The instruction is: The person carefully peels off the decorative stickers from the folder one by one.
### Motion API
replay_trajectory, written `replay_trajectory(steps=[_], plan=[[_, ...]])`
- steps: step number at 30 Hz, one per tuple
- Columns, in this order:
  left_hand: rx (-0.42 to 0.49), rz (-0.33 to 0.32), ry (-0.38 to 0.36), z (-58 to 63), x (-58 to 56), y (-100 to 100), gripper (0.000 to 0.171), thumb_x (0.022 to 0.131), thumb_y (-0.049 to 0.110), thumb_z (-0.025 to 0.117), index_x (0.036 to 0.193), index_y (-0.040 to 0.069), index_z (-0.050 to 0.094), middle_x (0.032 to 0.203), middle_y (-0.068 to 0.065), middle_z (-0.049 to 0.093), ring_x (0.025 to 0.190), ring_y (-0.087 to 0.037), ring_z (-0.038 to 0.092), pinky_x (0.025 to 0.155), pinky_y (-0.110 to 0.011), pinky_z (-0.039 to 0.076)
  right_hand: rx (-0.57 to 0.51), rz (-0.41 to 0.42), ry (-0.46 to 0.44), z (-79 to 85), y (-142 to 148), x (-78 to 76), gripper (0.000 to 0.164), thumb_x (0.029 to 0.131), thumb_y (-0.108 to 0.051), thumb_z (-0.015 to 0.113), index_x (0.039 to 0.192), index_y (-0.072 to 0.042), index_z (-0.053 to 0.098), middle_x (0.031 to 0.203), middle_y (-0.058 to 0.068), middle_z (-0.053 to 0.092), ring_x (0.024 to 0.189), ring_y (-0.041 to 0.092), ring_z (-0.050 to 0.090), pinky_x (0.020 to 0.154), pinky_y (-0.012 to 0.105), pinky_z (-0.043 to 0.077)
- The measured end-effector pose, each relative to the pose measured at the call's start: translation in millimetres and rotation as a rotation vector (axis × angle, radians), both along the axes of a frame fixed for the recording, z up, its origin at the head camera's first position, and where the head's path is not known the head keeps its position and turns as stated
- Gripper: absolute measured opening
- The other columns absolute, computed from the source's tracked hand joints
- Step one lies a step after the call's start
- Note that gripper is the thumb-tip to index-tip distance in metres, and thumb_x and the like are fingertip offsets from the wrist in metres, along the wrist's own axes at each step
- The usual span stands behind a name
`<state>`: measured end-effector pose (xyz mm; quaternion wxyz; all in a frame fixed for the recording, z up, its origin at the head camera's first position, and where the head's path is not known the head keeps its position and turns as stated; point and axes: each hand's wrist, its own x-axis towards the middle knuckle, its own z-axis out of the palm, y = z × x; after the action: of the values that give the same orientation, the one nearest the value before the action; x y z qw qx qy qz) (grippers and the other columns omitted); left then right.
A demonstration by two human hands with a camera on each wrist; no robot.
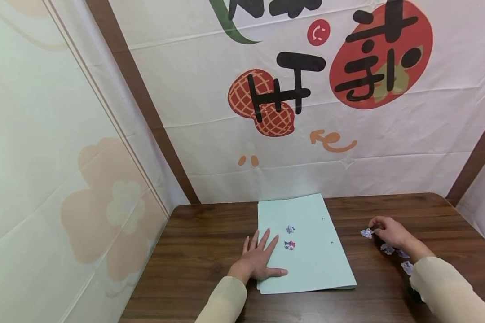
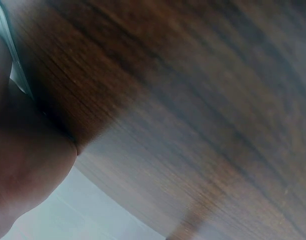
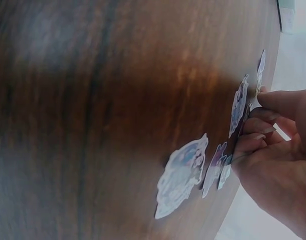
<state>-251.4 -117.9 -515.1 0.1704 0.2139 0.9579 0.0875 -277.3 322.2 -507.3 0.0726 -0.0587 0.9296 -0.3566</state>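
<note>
My left hand (image 1: 256, 260) lies flat with fingers spread on the left part of a pale green sheet or folder (image 1: 315, 264) with two punched holes. Two small purple and pink cut-out stickers, an upper one (image 1: 290, 229) and a lower one (image 1: 289, 245), are on its surface. To the right, my right hand (image 1: 391, 232) pinches the edge of a pale purple cut-out sticker (image 1: 367, 233) at the table. Several similar loose stickers (image 1: 387, 249) lie under and beside that hand; the right wrist view shows a large one (image 3: 183, 175) nearest. The left wrist view shows only part of the left hand (image 2: 28, 165).
The brown wood-grain table (image 1: 202, 260) has rounded far corners. Behind it hangs a white printed cloth (image 1: 210, 134), with another cloth (image 1: 36, 179) at the left. A dark object (image 1: 415, 294) is partly hidden by the right sleeve.
</note>
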Motion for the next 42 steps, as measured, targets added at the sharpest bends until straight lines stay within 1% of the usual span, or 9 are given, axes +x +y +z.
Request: replay_trajectory(steps=[3,8,10,17,24,26,34,38,42], plan=[[-0.007,0.0,0.004,-2.4,-0.5,0.0,0.103,0.085,0.084,0.052,0.166,0.033,0.012,0.173,-0.001,-0.004,0.157,-0.036,-0.007,0.123,-0.06,-0.002,-0.001,0.002,0.015,-0.6,-0.4,1.0,0.018,0.095,0.003,0.052,0.11,0.007,0.061,0.072,0.004,0.046,0.062,0.02,0.047,0.053,0.033,0.041],[-0.021,-0.003,0.004,1.1,0.6,1.2,0.102,0.086,0.082,0.053,0.166,0.031,0.014,0.173,-0.002,-0.001,0.158,-0.036,-0.005,0.123,-0.06,0.0,-0.014,-0.003,0.018,-0.4,-0.4,2.2,0.018,0.095,0.003,0.053,0.11,0.007,0.061,0.072,0.004,0.046,0.063,0.02,0.047,0.054,0.033,0.041],[-0.025,-0.002,0.003,4.5,1.7,1.5,0.102,0.087,0.081,0.054,0.166,0.03,0.015,0.173,-0.003,0.0,0.158,-0.036,-0.004,0.124,-0.06,0.001,-0.032,-0.006,0.004,0.1,-0.4,2.6,0.018,0.096,0.003,0.053,0.112,0.006,0.06,0.073,0.004,0.045,0.063,0.02,0.047,0.054,0.033,0.041],[-0.026,0.001,0.01,3.9,-0.6,1.6,0.102,0.086,0.081,0.055,0.166,0.03,0.015,0.173,-0.003,0.0,0.158,-0.036,-0.003,0.124,-0.059,0.002,-0.092,0.009,-0.035,2.0,-1.1,3.2,0.014,0.096,0.0,0.057,0.109,0.004,0.057,0.074,0.005,0.043,0.066,0.021,0.046,0.056,0.032,0.04],[0.004,0.004,-0.011,-11.3,-5.7,-1.2,0.105,0.085,0.084,0.053,0.166,0.033,0.01,0.173,0.0,-0.007,0.158,-0.034,-0.011,0.123,-0.059,-0.006,-0.09,0.006,-0.05,1.0,-1.9,3.8,0.011,0.096,-0.004,0.061,0.106,0.002,0.06,0.076,0.005,0.045,0.068,0.022,0.047,0.056,0.032,0.04],[0.019,0.002,-0.003,-14.4,-6.7,-2.1,0.105,0.084,0.085,0.053,0.166,0.033,0.012,0.173,0.0,-0.006,0.158,-0.034,-0.011,0.123,-0.06,-0.007,-0.089,0.005,-0.05,0.6,-2.0,3.5,0.012,0.096,-0.005,0.062,0.105,0.003,0.061,0.075,0.005,0.046,0.067,0.021,0.047,0.056,0.031,0.04],[0.013,-0.001,0.001,-17.9,-10.0,-2.8,0.106,0.084,0.084,0.053,0.166,0.033,0.011,0.173,0.001,-0.007,0.158,-0.033,-0.012,0.123,-0.059,-0.007,-0.061,-0.014,-0.038,3.6,-6.2,3.4,0.021,0.098,-0.019,0.068,0.101,0.001,0.061,0.072,0.003,0.048,0.065,0.02,0.047,0.057,0.033,0.04],[0.016,0.004,0.01,-21.2,-11.7,-2.3,0.106,0.083,0.085,0.054,0.166,0.033,0.012,0.173,0.0,-0.006,0.158,-0.034,-0.01,0.123,-0.06,-0.005,-0.043,-0.042,-0.057,5.1,-8.5,2.9,0.025,0.098,-0.023,0.069,0.101,0.001,0.06,0.076,0.004,0.051,0.068,0.02,0.049,0.059,0.034,0.041],[0.01,0.002,0.016,-24.3,-11.7,-2.5,0.107,0.082,0.086,0.053,0.166,0.034,0.012,0.173,0.001,-0.006,0.158,-0.034,-0.01,0.122,-0.061,-0.005,-0.036,-0.05,-0.055,6.0,-10.2,3.6,0.025,0.097,-0.022,0.069,0.099,0.002,0.06,0.081,0.007,0.056,0.071,0.021,0.05,0.061,0.035,0.042]])
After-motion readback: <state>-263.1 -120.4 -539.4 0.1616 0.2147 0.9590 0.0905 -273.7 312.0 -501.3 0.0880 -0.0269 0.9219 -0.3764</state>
